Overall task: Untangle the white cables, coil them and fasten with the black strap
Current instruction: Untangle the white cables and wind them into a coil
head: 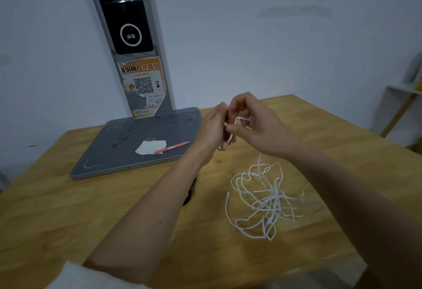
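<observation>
We see both hands raised together over the table (68,208); left hand (211,126) and right hand (255,126) pinch one white cable (239,118) between them; tangled cables (262,199) lie below the right forearm; strap (189,194) partly hidden under left forearm.

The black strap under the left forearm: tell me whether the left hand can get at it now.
Probably not right away: the left hand is raised, pinching a white cable with the right hand. The black strap lies mostly hidden under the left forearm.
</observation>
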